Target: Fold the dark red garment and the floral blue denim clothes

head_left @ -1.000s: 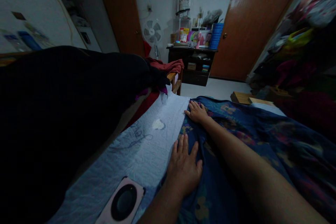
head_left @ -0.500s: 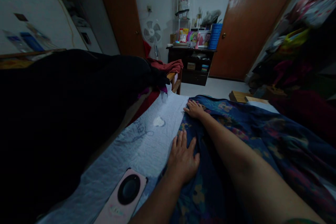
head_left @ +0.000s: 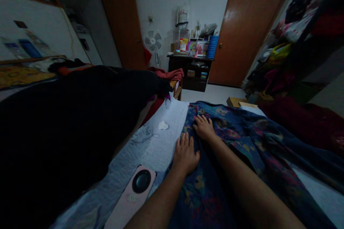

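A dark blue garment with a floral print [head_left: 200,182] lies spread over a pale sheet [head_left: 147,143]. Near the garment's left edge, my left hand [head_left: 185,154] rests flat on the cloth, fingers stretched forward and thumb out to the side. My right hand [head_left: 203,128] lies on the same cloth a little farther off and to the right, its fingers spread. Neither hand grips anything. Beside my left forearm is a pink phone [head_left: 134,193], back side up, with a large round black camera ring.
A large black cloth [head_left: 67,121] covers the left side. Beyond the bed's end stand a dark cabinet [head_left: 188,82] loaded with goods and a white fan [head_left: 153,41]. Piled clothes and bags [head_left: 282,57] line the right wall; dark red cloth [head_left: 301,121] lies at right.
My right hand has drawn back from the garment's far edge toward me. My left hand stays nearly in place. The view has tilted up and turned slightly right.
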